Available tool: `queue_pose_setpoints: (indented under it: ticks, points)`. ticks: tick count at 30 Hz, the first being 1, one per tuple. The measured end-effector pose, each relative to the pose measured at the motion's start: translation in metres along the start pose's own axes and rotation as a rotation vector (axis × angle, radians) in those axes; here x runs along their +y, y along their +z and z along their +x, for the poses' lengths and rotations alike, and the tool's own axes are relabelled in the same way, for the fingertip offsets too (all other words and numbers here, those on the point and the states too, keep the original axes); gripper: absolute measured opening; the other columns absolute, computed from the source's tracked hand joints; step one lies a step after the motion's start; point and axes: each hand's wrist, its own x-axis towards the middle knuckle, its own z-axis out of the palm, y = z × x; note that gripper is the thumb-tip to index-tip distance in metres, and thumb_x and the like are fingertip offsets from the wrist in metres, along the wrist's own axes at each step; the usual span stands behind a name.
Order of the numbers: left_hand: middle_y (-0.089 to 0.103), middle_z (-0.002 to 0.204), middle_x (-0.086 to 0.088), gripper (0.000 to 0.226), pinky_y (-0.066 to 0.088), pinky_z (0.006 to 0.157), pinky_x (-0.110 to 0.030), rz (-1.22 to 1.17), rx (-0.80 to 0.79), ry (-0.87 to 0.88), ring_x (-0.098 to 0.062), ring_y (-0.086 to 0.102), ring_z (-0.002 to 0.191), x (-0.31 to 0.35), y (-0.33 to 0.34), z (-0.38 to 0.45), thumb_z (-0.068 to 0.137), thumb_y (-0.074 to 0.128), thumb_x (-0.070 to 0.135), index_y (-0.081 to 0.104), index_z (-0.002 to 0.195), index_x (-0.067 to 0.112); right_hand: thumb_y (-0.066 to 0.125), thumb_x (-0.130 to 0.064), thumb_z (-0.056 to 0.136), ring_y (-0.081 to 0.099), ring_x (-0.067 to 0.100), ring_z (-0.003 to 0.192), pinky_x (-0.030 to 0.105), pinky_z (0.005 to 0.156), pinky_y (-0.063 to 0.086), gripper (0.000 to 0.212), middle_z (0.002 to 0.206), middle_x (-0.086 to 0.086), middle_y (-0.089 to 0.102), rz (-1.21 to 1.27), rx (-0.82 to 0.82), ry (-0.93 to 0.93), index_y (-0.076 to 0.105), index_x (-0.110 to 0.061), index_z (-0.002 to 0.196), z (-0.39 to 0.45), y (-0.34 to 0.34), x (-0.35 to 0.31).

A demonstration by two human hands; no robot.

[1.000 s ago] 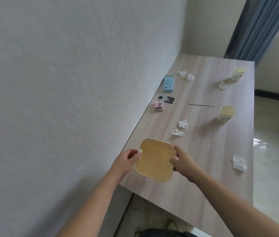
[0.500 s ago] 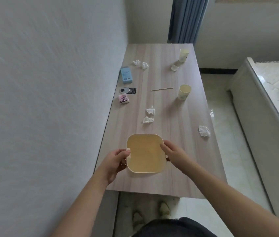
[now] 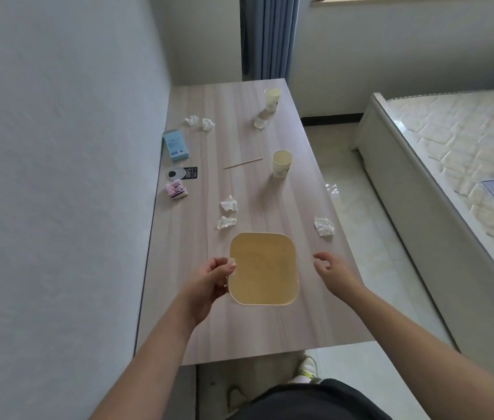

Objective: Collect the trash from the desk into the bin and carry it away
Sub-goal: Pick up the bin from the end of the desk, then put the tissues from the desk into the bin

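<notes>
A yellow square bin [image 3: 263, 269] stands on the wooden desk [image 3: 197, 334] near its front edge. My left hand [image 3: 213, 278] grips the bin's left rim. My right hand [image 3: 332, 272] hovers just right of the bin with fingers apart, holding nothing. Crumpled tissues lie beyond the bin [image 3: 226, 222] [image 3: 229, 204], at the right edge [image 3: 324, 226] and far back [image 3: 200, 122]. Two paper cups [image 3: 281, 164] [image 3: 271, 99] stand on the desk, with a wooden stick [image 3: 242, 163] between them.
A blue box [image 3: 175, 145], a black card with a round disc [image 3: 182, 173] and a pink packet [image 3: 176, 190] lie along the wall side. A bed [image 3: 458, 165] stands to the right across a tiled floor strip. A blue curtain [image 3: 267, 37] hangs behind the desk.
The bin now rests on the desk. My right hand has let go of its right rim and moved off to the right. The camera has turned to face the desk squarely.
</notes>
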Motion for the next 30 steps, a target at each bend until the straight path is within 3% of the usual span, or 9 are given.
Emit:
queue_pose_setpoints:
  ticks: [2,6,9,15,19,22,26,30]
  points:
    - [0.058,0.077,-0.005,0.066,0.048,0.077,-0.036,0.018,0.025,0.006,-0.018,0.049,0.067,-0.002,0.007,0.008,0.062,0.081,0.035,0.059,0.113,-0.001,0.045,-0.029,0.094,0.057,0.016,0.094,0.030,0.082,0.043,0.037,0.132,0.004,0.056,-0.049,0.006,-0.010,0.053,-0.023,0.130,0.013,-0.004,0.009]
    - [0.054,0.055,0.008,0.060,0.050,0.066,-0.028,-0.011,0.061,-0.023,-0.009,0.050,0.051,-0.007,0.024,0.024,0.064,0.079,0.036,0.059,0.109,0.002,0.042,-0.026,0.093,0.055,0.027,0.114,0.037,0.089,0.044,0.044,0.137,0.007,0.049,-0.166,0.042,0.023,0.045,-0.021,0.136,0.041,-0.015,0.022]
    - [0.046,0.049,0.008,0.058,0.048,0.063,-0.027,-0.075,0.117,-0.042,-0.008,0.045,0.047,-0.007,0.040,0.033,0.062,0.079,0.036,0.060,0.106,0.004,0.043,-0.022,0.092,0.055,0.035,0.107,0.043,0.088,0.048,0.043,0.128,0.012,0.051,-0.254,0.064,-0.043,0.045,-0.019,0.135,0.068,-0.027,0.021]
    - [0.055,0.050,0.012,0.049,0.043,0.059,-0.026,-0.076,0.198,-0.031,-0.005,0.050,0.044,0.004,0.065,0.036,0.068,0.073,0.031,0.055,0.105,0.005,0.049,-0.017,0.091,0.051,0.036,0.106,0.042,0.085,0.046,0.045,0.127,0.012,0.048,-0.466,-0.018,-0.154,0.041,-0.019,0.135,0.125,-0.043,0.019]
    - [0.063,0.059,0.006,0.040,0.048,0.065,-0.028,-0.134,0.271,0.021,-0.008,0.057,0.051,0.005,0.062,0.032,0.072,0.071,0.022,0.054,0.105,0.005,0.052,-0.013,0.087,0.049,0.034,0.109,0.041,0.083,0.044,0.049,0.133,0.010,0.040,-0.493,-0.046,-0.160,0.041,-0.023,0.133,0.150,-0.037,0.020]
    - [0.063,0.059,0.005,0.039,0.047,0.071,-0.035,-0.173,0.318,0.047,-0.010,0.060,0.054,0.005,0.055,0.029,0.072,0.071,0.020,0.055,0.105,0.004,0.046,-0.014,0.092,0.047,0.034,0.112,0.040,0.082,0.042,0.038,0.129,0.011,0.043,-0.528,-0.044,-0.177,0.045,-0.022,0.130,0.159,-0.028,0.022]
    - [0.063,0.059,0.004,0.035,0.047,0.072,-0.036,-0.207,0.362,0.044,-0.012,0.060,0.057,0.003,0.046,0.025,0.071,0.072,0.017,0.054,0.099,0.006,0.043,-0.009,0.091,0.046,0.034,0.112,0.039,0.084,0.043,0.041,0.123,0.012,0.047,-0.591,-0.030,-0.191,0.045,-0.022,0.130,0.161,-0.018,0.029]
    - [0.062,0.083,-0.012,0.025,0.048,0.072,-0.038,-0.172,0.406,0.049,-0.024,0.056,0.073,0.004,0.033,0.024,0.080,0.072,0.009,0.055,0.097,0.004,0.040,-0.010,0.093,0.055,0.035,0.106,0.038,0.081,0.044,0.037,0.120,0.014,0.056,-0.525,0.021,-0.185,0.053,-0.019,0.126,0.161,-0.007,0.029]
